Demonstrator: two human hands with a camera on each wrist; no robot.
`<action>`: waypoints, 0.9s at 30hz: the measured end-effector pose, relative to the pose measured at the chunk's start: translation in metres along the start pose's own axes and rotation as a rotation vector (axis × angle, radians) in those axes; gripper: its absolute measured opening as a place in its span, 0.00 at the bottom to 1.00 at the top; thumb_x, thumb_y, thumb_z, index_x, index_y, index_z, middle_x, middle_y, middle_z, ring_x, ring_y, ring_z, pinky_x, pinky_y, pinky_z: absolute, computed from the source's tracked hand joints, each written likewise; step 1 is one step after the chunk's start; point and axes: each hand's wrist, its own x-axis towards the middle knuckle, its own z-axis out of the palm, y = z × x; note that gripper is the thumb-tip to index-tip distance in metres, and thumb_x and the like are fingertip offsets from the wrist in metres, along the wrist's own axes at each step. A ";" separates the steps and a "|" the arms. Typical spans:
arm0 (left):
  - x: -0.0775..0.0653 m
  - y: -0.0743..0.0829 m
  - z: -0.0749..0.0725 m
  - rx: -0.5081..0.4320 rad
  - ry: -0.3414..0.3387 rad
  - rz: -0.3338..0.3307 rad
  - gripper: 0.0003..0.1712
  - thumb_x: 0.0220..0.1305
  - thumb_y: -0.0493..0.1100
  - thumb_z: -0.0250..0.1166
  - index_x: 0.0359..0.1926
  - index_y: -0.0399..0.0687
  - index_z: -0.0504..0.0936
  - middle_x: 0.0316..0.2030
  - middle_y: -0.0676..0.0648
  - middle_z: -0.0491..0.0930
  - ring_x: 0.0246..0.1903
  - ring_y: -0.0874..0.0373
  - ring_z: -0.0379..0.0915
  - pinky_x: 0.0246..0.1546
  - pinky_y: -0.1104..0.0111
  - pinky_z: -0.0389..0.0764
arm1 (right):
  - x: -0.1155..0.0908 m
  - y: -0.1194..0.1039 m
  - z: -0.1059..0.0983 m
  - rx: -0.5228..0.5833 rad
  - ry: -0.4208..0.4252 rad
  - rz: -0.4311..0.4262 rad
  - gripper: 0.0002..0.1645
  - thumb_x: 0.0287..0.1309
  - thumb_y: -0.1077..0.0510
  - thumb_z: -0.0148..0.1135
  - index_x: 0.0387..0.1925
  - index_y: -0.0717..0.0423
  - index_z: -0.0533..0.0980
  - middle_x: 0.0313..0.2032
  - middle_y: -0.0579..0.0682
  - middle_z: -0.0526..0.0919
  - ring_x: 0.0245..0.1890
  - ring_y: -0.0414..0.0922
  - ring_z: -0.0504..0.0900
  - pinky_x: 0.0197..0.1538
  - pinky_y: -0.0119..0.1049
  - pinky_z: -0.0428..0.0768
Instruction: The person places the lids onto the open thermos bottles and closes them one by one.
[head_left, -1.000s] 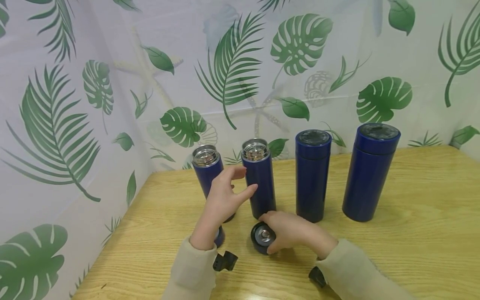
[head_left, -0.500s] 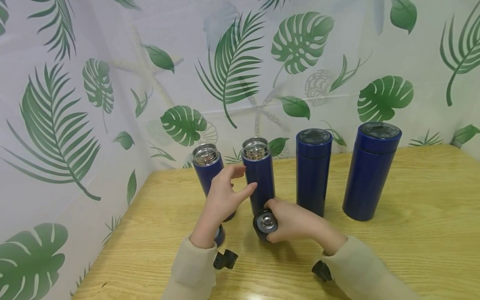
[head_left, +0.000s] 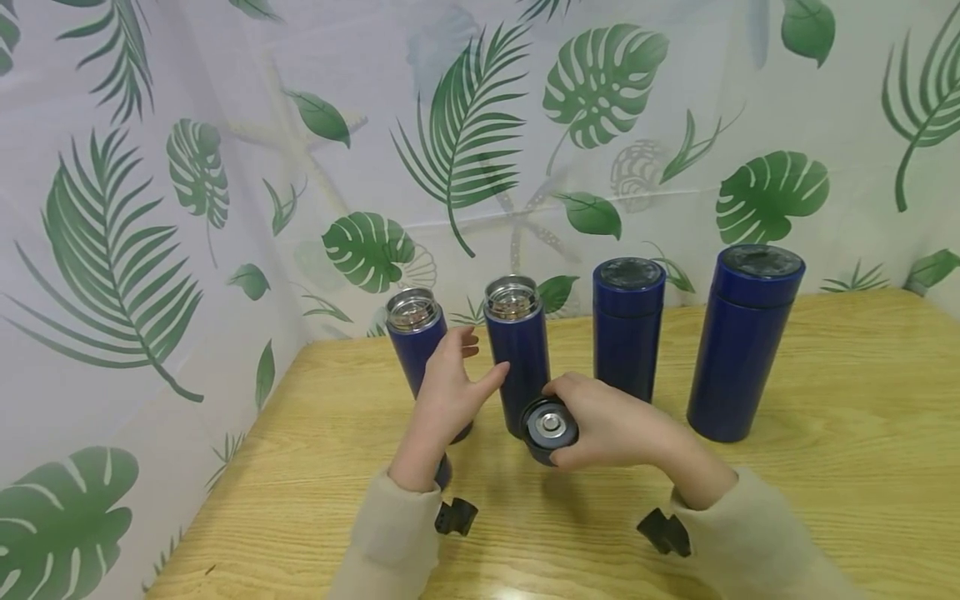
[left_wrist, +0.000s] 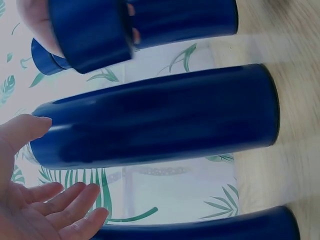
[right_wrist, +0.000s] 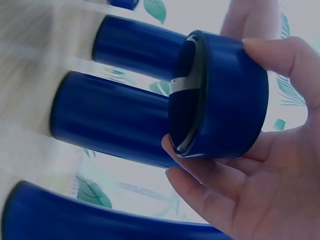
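Observation:
My right hand point(head_left: 611, 423) grips a blue flask lid point(head_left: 550, 427) between thumb and fingers, its grey inner side turned up towards the head camera. The lid overlaps the lower part of an uncapped blue thermos flask point(head_left: 517, 358) with a bare steel neck. Thumb and fingers spread, my left hand point(head_left: 448, 387) stands beside that flask; in the left wrist view the thumb tip lies at the flask's upper end. Behind this hand rises another uncapped flask point(head_left: 414, 337), partly hidden. A second lid point(head_left: 444, 473) shows only a sliver past the left forearm.
Two capped blue flasks, one in the middle point(head_left: 628, 333) and one farther right point(head_left: 742, 350), stand upright on the wooden table point(head_left: 840, 467). Behind them hangs a leaf-patterned cloth point(head_left: 465, 125). A black clip point(head_left: 664, 532) juts from the right wrist, another point(head_left: 456, 517) from the left.
My right hand has lifted the lid off the table, moving it up and slightly right. My left hand has stayed almost in place, its fingers drawing slightly back from the flask.

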 end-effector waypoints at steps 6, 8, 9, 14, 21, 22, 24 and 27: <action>0.005 0.001 0.005 0.006 0.000 0.002 0.38 0.54 0.48 0.63 0.61 0.37 0.57 0.53 0.40 0.66 0.53 0.50 0.64 0.48 0.61 0.69 | -0.006 0.000 -0.012 -0.032 0.044 -0.022 0.33 0.36 0.56 0.68 0.47 0.66 0.69 0.38 0.49 0.73 0.35 0.42 0.72 0.36 0.36 0.72; 0.006 0.001 0.007 0.002 0.008 0.010 0.39 0.54 0.48 0.64 0.60 0.36 0.56 0.53 0.40 0.66 0.53 0.50 0.64 0.49 0.60 0.68 | -0.009 0.000 -0.016 -0.038 0.057 -0.027 0.33 0.37 0.55 0.68 0.47 0.65 0.69 0.39 0.49 0.73 0.35 0.42 0.72 0.36 0.36 0.72; 0.007 0.000 0.007 -0.007 0.010 0.006 0.40 0.53 0.48 0.64 0.61 0.36 0.56 0.53 0.40 0.66 0.53 0.50 0.64 0.49 0.60 0.68 | -0.010 0.000 -0.018 -0.038 0.066 -0.029 0.33 0.37 0.55 0.68 0.47 0.65 0.69 0.39 0.49 0.73 0.35 0.42 0.72 0.36 0.36 0.72; 0.012 0.002 0.012 -0.084 0.015 -0.032 0.44 0.51 0.52 0.65 0.63 0.38 0.54 0.55 0.41 0.65 0.55 0.51 0.61 0.51 0.59 0.66 | -0.016 0.000 -0.029 -0.040 0.110 -0.044 0.33 0.38 0.54 0.68 0.47 0.65 0.69 0.38 0.49 0.73 0.36 0.43 0.72 0.36 0.37 0.72; 0.020 0.010 0.018 -0.149 0.041 -0.067 0.46 0.50 0.53 0.66 0.63 0.41 0.54 0.56 0.41 0.64 0.56 0.52 0.61 0.53 0.59 0.63 | -0.025 -0.005 -0.043 -0.024 0.161 -0.043 0.33 0.40 0.53 0.68 0.48 0.64 0.69 0.39 0.50 0.73 0.37 0.44 0.72 0.38 0.39 0.72; 0.021 0.011 0.019 -0.152 0.049 -0.072 0.46 0.50 0.53 0.67 0.63 0.41 0.54 0.56 0.42 0.64 0.56 0.52 0.60 0.53 0.59 0.63 | -0.025 -0.005 -0.044 -0.020 0.170 -0.044 0.33 0.39 0.53 0.68 0.48 0.64 0.69 0.39 0.50 0.73 0.37 0.44 0.72 0.38 0.40 0.72; 0.023 0.012 0.021 -0.157 0.065 -0.072 0.45 0.49 0.52 0.67 0.63 0.41 0.55 0.56 0.42 0.65 0.55 0.51 0.61 0.53 0.59 0.63 | -0.027 -0.007 -0.047 -0.017 0.186 -0.042 0.33 0.39 0.53 0.68 0.48 0.64 0.69 0.40 0.51 0.73 0.38 0.45 0.72 0.39 0.40 0.72; 0.025 0.010 0.025 -0.168 0.074 -0.074 0.45 0.48 0.51 0.68 0.62 0.40 0.55 0.56 0.41 0.65 0.55 0.51 0.61 0.52 0.58 0.64 | -0.028 -0.008 -0.052 -0.016 0.213 -0.037 0.34 0.40 0.53 0.68 0.49 0.65 0.68 0.42 0.53 0.73 0.40 0.46 0.72 0.40 0.42 0.72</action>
